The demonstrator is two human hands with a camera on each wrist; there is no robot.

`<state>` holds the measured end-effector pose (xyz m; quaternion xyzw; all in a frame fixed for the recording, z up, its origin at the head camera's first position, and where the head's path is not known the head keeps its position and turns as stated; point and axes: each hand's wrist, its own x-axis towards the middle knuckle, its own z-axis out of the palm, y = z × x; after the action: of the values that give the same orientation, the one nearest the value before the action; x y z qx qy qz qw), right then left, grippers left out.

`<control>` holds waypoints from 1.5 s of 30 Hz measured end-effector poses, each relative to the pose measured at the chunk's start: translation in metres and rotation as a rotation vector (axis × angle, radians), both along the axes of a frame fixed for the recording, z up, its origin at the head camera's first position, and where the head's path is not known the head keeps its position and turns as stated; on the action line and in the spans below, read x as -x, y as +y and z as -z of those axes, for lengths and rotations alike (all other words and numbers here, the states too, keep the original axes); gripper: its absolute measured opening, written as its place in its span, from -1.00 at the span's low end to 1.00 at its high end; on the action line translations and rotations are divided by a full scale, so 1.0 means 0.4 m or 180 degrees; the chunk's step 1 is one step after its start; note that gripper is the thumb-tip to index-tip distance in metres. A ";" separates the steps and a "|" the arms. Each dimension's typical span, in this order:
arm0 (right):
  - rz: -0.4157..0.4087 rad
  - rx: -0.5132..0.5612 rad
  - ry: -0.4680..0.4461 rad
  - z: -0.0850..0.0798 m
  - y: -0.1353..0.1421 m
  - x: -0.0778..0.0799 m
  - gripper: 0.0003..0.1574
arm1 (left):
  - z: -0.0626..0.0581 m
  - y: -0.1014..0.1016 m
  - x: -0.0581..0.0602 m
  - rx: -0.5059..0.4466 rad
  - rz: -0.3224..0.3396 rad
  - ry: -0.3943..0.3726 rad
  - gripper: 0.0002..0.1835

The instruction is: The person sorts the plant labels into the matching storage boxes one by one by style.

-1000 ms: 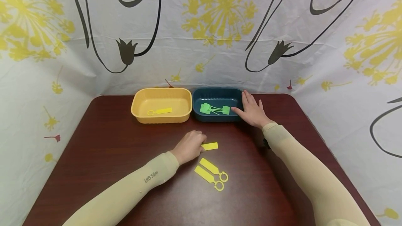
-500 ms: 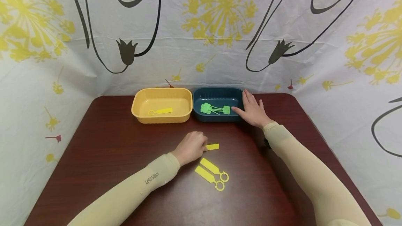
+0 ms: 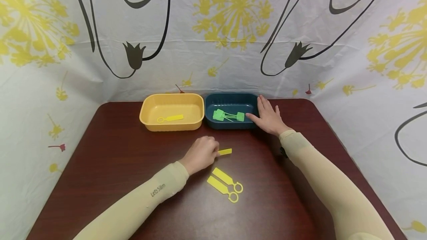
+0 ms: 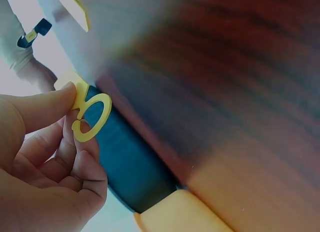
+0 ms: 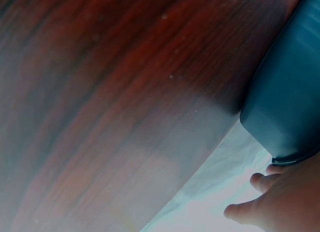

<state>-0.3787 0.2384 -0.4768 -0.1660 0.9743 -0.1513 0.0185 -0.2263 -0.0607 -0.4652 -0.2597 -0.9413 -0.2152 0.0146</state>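
Observation:
Between thumb and fingers, my left hand (image 3: 201,153) pinches a yellow tag (image 3: 225,152) just over the table, in front of the blue bin. Its open-ended ring (image 4: 106,114) shows plainly in the left wrist view, below the thumb. My right hand (image 3: 269,117) rests with spread fingers on the right rim of the blue bin (image 3: 230,125). Green square-headed ties (image 3: 218,115) lie inside that bin. Left of it stands a yellow bin (image 3: 171,126) with one yellow tag (image 3: 174,117) in it. Nearer me, two yellow ring tags (image 3: 218,185) lie side by side on the table.
The dark reddish wooden table (image 3: 126,169) carries both bins at its far edge, side by side. A white cloth (image 3: 213,62) with flower prints hangs behind the table and along both sides.
My left hand, with the yellow tag, has risen slightly away from me, and the tag has turned more edge-on. My right hand has stayed on the blue bin's rim.

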 end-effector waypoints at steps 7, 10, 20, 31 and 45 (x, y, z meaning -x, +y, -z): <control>0.0009 -0.0058 -0.0001 0.003 0.001 -0.001 0.34 | -0.028 -0.012 0.004 -0.0008 -0.0068 0.0072 -0.92; 0.0011 -0.0054 -0.0015 0.003 0.002 -0.002 0.35 | -0.039 -0.016 0.007 -0.0036 -0.0112 0.0063 -0.93; 0.0011 -0.0030 -0.0008 0.001 0.003 -0.001 0.35 | -0.064 -0.026 0.013 -0.0167 -0.0306 0.0074 -0.91; 0.0009 -0.0078 0.0022 0.002 0.001 0.001 0.35 | -0.081 -0.041 0.015 -0.0417 -0.0494 0.0109 -0.91; 0.0005 -0.0024 0.0022 0.004 0.001 0.001 0.34 | -0.103 -0.089 0.041 -0.0685 -0.0792 0.0353 -0.90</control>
<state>-0.3789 0.2387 -0.4784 -0.1657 0.9750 -0.1471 0.0157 -0.2428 -0.0965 -0.4242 -0.1496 -0.9354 -0.2966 0.1207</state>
